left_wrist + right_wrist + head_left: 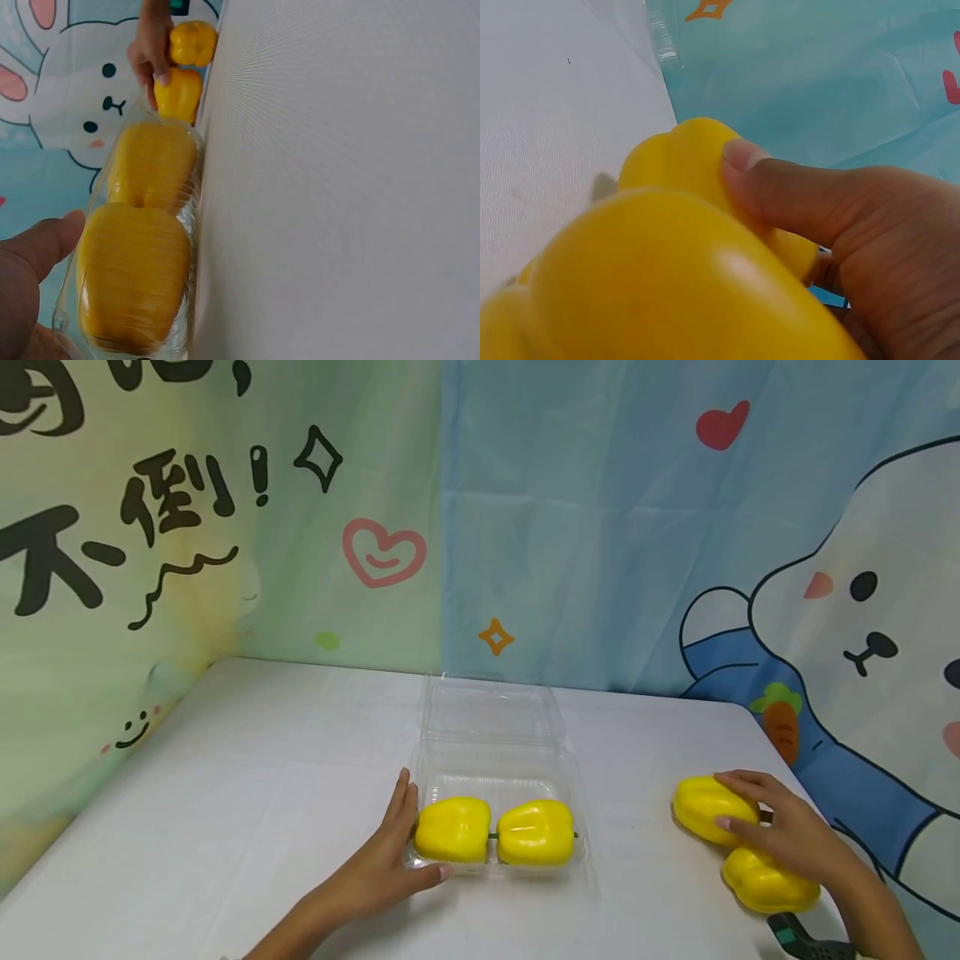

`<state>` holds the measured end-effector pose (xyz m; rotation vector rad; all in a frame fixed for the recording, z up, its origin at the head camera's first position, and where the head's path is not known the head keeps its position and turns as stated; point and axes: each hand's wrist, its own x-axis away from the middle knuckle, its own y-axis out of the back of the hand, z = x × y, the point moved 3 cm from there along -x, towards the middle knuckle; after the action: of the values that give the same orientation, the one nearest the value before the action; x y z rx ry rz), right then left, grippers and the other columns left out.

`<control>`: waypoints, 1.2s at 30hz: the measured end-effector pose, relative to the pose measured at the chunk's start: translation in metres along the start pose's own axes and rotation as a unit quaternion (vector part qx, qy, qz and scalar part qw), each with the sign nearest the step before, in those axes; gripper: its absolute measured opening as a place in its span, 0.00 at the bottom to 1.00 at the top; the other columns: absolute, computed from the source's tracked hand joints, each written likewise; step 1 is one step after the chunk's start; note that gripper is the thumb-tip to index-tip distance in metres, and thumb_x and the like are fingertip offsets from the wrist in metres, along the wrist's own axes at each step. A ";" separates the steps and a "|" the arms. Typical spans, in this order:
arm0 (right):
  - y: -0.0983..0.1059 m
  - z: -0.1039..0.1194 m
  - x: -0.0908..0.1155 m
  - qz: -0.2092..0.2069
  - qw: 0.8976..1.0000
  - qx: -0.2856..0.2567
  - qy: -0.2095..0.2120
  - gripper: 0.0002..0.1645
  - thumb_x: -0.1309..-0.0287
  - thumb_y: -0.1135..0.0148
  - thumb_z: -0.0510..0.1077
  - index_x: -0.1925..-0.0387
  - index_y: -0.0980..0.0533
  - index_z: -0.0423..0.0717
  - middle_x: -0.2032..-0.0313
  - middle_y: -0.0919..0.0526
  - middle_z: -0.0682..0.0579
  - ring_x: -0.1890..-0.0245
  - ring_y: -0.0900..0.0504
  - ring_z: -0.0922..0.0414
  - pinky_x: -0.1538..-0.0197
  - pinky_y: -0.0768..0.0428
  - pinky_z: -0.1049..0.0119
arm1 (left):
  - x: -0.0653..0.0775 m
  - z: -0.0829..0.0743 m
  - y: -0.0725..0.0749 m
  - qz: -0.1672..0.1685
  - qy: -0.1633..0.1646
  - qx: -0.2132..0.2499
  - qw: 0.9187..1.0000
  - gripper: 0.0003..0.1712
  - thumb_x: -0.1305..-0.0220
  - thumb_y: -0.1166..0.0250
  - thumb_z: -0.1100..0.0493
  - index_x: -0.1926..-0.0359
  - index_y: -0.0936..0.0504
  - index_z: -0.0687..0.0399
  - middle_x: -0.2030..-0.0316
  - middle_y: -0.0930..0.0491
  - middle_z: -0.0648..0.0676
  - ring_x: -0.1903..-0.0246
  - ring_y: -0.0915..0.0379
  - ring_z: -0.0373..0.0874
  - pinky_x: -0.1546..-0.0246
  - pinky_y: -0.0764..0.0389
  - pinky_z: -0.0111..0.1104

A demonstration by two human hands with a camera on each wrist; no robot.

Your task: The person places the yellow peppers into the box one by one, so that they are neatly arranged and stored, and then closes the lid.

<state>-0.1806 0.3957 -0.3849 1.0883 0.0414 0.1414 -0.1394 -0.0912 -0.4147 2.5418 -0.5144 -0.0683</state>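
Note:
In the head view, two yellow bell peppers [453, 830] [536, 832] lie side by side along the front of a clear plastic clamshell box [491, 764], its lid folded open toward the back. My left hand [393, 852] rests against the box's left side, fingers straight along the wall and thumb at the front rim. At the right, my right hand [783, 827] grips a yellow bell pepper [708, 810] between thumb and fingers. Another yellow bell pepper [768, 883] sits just in front of it, under that hand. The right wrist view shows the thumb [761, 180] pressed on the gripped pepper.
A white table [300, 760] carries everything. Printed cloth [570, 527] hangs along its back and sides, with a cartoon bear at the right. White tabletop lies between the box and the right-hand peppers. A dark wrist-camera strap [810, 939] is on my right wrist.

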 end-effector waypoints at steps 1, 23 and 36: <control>0.000 0.001 -0.001 -0.005 1.000 0.000 0.003 0.45 0.40 0.33 0.55 0.32 0.38 0.32 0.37 0.41 0.28 0.42 0.37 0.29 0.48 0.31 0.33 | 0.000 0.000 0.000 0.000 0.001 0.000 1.000 0.65 0.43 0.29 0.42 0.24 0.65 0.59 0.26 0.81 0.50 0.27 0.76 0.49 0.32 0.57 0.51; -0.002 0.028 -0.005 -0.046 0.998 -0.013 0.034 0.43 0.39 0.34 0.54 0.31 0.38 0.34 0.36 0.40 0.30 0.42 0.35 0.31 0.48 0.30 0.35 | -0.001 0.000 0.000 0.002 -0.004 -0.001 1.000 0.65 0.43 0.29 0.43 0.24 0.65 0.61 0.26 0.81 0.51 0.27 0.75 0.49 0.32 0.56 0.51; -0.002 0.048 -0.004 -0.082 0.993 -0.024 0.077 0.39 0.40 0.33 0.50 0.32 0.34 0.37 0.37 0.36 0.35 0.42 0.32 0.35 0.45 0.28 0.58 | -0.001 0.000 0.000 -0.002 0.001 -0.001 1.000 0.66 0.44 0.28 0.42 0.24 0.65 0.61 0.26 0.81 0.51 0.27 0.75 0.49 0.32 0.56 0.52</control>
<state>-0.1795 0.3514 -0.3646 1.0200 0.2631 0.0777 -0.1402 -0.0906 -0.4149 2.5409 -0.5076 -0.0690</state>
